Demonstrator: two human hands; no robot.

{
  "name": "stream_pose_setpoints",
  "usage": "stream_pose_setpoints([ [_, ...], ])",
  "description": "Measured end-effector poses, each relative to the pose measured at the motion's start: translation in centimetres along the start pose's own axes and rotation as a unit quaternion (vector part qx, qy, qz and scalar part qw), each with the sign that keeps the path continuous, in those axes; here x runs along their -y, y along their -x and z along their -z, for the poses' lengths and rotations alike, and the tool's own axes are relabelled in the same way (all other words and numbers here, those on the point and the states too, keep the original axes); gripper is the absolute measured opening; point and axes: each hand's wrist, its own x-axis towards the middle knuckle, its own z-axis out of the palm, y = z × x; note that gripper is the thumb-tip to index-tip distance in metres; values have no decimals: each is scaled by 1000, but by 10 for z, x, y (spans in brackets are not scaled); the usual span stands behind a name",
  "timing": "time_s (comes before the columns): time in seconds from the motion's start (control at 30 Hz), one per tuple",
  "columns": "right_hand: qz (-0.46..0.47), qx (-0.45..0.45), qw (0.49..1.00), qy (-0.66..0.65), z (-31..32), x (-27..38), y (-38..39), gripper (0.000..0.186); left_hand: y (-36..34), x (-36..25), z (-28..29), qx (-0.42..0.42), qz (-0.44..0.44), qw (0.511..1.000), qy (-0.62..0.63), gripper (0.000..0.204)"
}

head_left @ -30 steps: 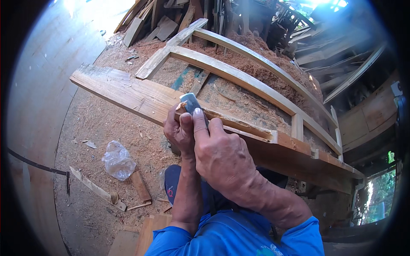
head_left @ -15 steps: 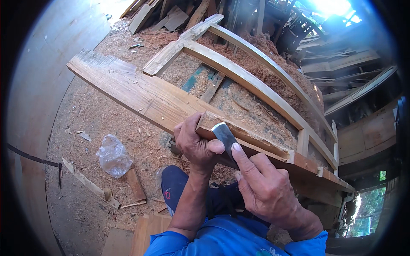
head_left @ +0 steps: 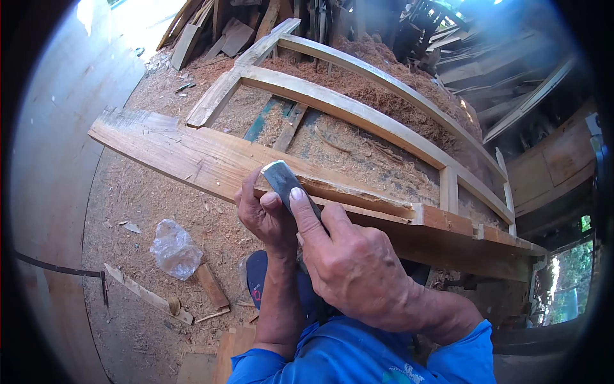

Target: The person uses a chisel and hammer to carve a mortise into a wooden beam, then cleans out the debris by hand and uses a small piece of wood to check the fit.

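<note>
In my right hand (head_left: 358, 262) is a chisel (head_left: 284, 181), a flat dark steel blade with a bright bevelled tip. My index finger lies stretched along the blade; its rear part is hidden in the fist. My left hand (head_left: 267, 221) curls around the near-left end of a wooden strip (head_left: 364, 194), its thumb just left of the blade. That strip has a rough, splintered upper edge and lies along a long wide plank (head_left: 192, 153). The blade overlaps the strip's end in view, so I cannot tell whether they touch.
Beyond the plank stretches a curved wooden frame (head_left: 358, 112) with crosspieces. Sawdust and shavings cover the ground. A crumpled clear plastic bag (head_left: 176, 249) and wood offcuts (head_left: 211, 286) lie at the left. Stacked boards (head_left: 531, 109) stand at the far right.
The chisel and my right hand have moved left, so the blade now crosses the strip's end close to my left fingers. The whole view has shifted slightly.
</note>
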Motion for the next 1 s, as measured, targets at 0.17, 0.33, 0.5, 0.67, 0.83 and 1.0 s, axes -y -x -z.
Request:
stream_pose_setpoints([
  [0.17, -6, 28, 997, -67, 21, -16, 14, 60, -7, -4, 7, 32, 39, 999, 2, 71],
  [0.33, -55, -4, 998, -20, 85, -97, 30, 53, -31, -79, 8, 94, 110, 983, 113, 27],
  [0.5, -158, 55, 980, -108, 100, -151, 33, 34, -33, -81, 2, 89, 107, 988, 62, 12],
  [0.67, -162, 136, 949, -234, 84, -209, 33, 28, -28, -71, -6, 56, 88, 994, 24, 20],
  [0.83, 33, 122, 952, -278, 71, -229, 15, 21, -31, -73, -6, 45, 41, 998, -34, 31],
  [1.0, 9, 231, 926, -299, 72, -183, -32, 27, -12, -65, -14, -50, -76, 991, -99, 54],
])
